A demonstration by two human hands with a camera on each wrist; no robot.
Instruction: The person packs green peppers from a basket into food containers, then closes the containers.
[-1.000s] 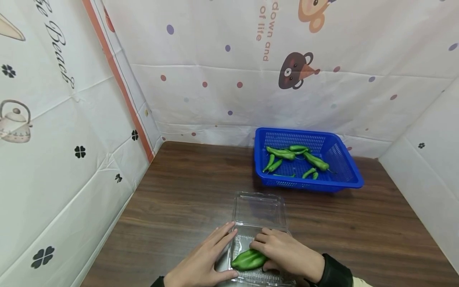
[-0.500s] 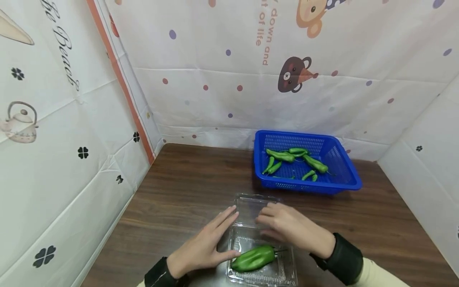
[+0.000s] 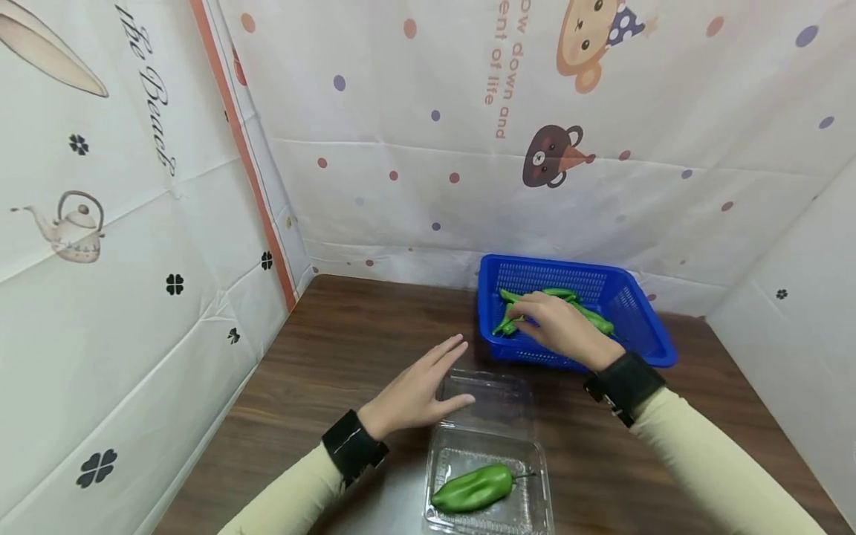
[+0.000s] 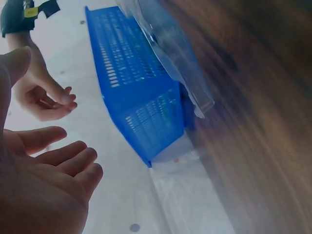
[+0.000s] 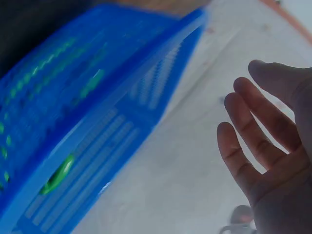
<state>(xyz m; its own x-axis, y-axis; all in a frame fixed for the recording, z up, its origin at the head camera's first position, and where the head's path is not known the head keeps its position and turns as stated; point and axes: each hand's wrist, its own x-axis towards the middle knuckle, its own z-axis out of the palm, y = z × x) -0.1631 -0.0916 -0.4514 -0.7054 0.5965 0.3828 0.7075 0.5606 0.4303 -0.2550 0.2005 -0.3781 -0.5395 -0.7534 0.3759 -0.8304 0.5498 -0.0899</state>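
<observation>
Right hand point(image 3: 558, 331) is over the blue basket point(image 3: 652, 334), fingers loosely spread and bent down toward the green peppers point(image 3: 591, 316) inside. The head view hides the fingertips behind the hand, so contact with a pepper can't be confirmed; the right wrist view shows relaxed, separated fingers point(image 5: 253, 141) with nothing between them. Left hand point(image 3: 417, 386) is flat and open, fingers straight, hovering at the left edge of the clear clamshell box point(image 3: 491, 446), holding nothing (the left wrist view agrees: palm open, fingers point(image 4: 63, 156) only slightly curved). The box sits open on the wooden table point(image 3: 348, 349), near the front edge, lid point(image 3: 495, 394) folded back toward the basket. One large green pepper point(image 3: 473, 488) lies in the tray half, stem pointing right. The basket is at the back right, just beyond the lid, apart from it. Patterned white sheets point(image 3: 401, 148) wall in the table.
</observation>
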